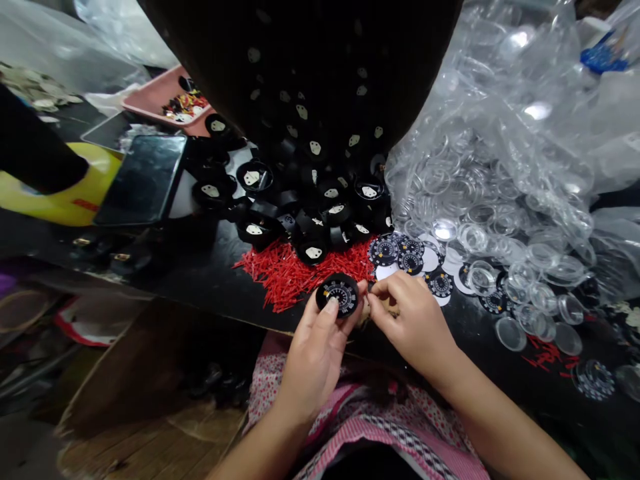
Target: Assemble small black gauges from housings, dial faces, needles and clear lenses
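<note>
My left hand (320, 340) grips a round black gauge (341, 297) between thumb and fingers, its printed dial face turned up with white marks and an orange spot. Just right of it, my right hand (407, 313) is closed in a pinch near the gauge's rim; whatever sits between its fingertips is too small to make out. Behind the hands lies a heap of thin red pointers (283, 270). Loose printed dial discs (411, 255), black on one side and white on the other, overlap to the right of the pointers.
Black round housings (310, 233) spill from a large dark container (320, 60) at the back. Clear plastic covers (483, 277) pour from a transparent bag (500, 113) on the right. To the left are a phone (143, 177), a yellow object (60, 193) and a pink tray (145, 100).
</note>
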Demonstrator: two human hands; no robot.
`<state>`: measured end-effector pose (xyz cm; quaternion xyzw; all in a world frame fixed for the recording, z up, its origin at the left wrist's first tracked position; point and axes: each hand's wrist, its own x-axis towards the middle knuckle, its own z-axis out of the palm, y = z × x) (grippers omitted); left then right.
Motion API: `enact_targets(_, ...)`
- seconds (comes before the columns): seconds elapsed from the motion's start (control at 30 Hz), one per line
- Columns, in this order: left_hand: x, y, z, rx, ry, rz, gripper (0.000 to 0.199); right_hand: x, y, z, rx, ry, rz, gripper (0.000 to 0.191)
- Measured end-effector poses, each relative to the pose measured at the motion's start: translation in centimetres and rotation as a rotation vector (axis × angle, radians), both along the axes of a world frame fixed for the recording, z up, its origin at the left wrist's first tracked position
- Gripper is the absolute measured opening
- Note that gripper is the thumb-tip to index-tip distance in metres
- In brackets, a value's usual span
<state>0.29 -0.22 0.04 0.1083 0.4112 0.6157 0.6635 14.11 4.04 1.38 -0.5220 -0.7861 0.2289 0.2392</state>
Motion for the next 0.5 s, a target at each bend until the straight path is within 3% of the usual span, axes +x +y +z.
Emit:
enact_targets(0.13, -0.3, -0.1, 0.2, 0.027, -0.081, -0.042, 0.022, 0.3, -0.1, 0.3, -0.091, 0.196, -0.047, 0.011)
enact_targets(0.23, -0.7, 0.1, 0.2, 0.005, -0.006, -0.013, 0.036, 0.4, -0.3, 0.9, -0.106, 0.288, -0.030, 0.013)
enact_targets(0.37, -0.4, 0.4, -0.2, -0.048, 0.209, -0.082, 0.038, 0.1, -0.4, 1.7, -0.110, 0.257, 0.066, 0.012)
enact_targets(0.5, 0.1, 0.2, -0.3, -0.005, 0.283, -0.157, 0.029, -0.1, -0.4, 1.8, -0.099, 0.153, 0.052, 0.013)
